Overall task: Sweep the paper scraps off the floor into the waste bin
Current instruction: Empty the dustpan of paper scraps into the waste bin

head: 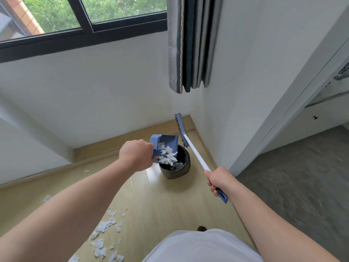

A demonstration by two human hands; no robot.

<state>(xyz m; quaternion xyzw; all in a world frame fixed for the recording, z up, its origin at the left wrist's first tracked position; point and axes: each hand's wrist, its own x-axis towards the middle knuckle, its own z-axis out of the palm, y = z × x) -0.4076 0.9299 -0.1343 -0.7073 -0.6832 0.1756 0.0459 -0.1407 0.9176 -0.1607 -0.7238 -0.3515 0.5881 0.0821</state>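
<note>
Head: left hand (137,155) holds dustpan (168,140) over bin (181,172).

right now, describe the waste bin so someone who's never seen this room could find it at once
Find the grey curtain beside the window; below it the white walls meet in a corner. On the wooden floor stands the waste bin. It is the only dark round container, under the tilted blue dustpan shedding paper scraps.
</note>
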